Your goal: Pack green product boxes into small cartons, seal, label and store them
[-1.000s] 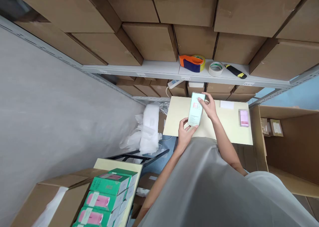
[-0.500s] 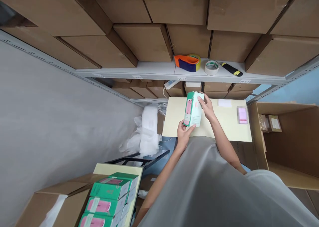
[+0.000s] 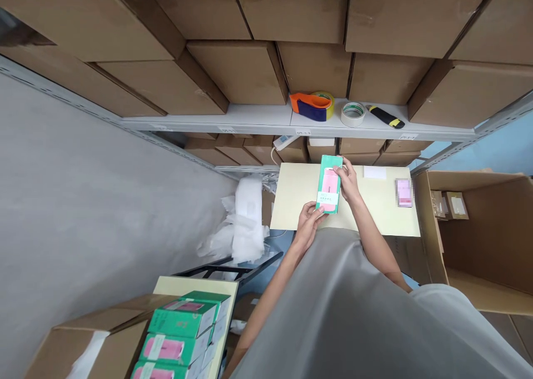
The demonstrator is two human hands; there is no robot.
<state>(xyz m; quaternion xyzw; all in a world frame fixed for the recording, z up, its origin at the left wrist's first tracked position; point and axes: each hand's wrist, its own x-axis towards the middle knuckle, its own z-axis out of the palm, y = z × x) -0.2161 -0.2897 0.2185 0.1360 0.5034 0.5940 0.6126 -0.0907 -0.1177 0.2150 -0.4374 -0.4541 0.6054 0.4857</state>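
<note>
Both my hands hold one small green carton with a pink picture (image 3: 328, 183) above a pale yellow tabletop (image 3: 295, 201). My left hand (image 3: 308, 223) grips the carton's near end, fingers closed on it. At the far end my right hand (image 3: 348, 182) pinches the carton's right side. The pink and green face is turned up to the camera. A stack of matching green cartons (image 3: 181, 334) stands at the lower left on a second pale surface.
A shelf (image 3: 258, 118) above the table carries an orange tape dispenser (image 3: 310, 105), a tape roll (image 3: 353, 114) and a black and yellow cutter (image 3: 386, 117). Brown boxes fill the shelves. An open cardboard box (image 3: 478, 235) stands at right, white wrapping (image 3: 245, 223) lies at left.
The carton has been rotated in my hands: its pale face showed first, then an edge, and now the green and pink face is up. Both hands stayed over the table.
</note>
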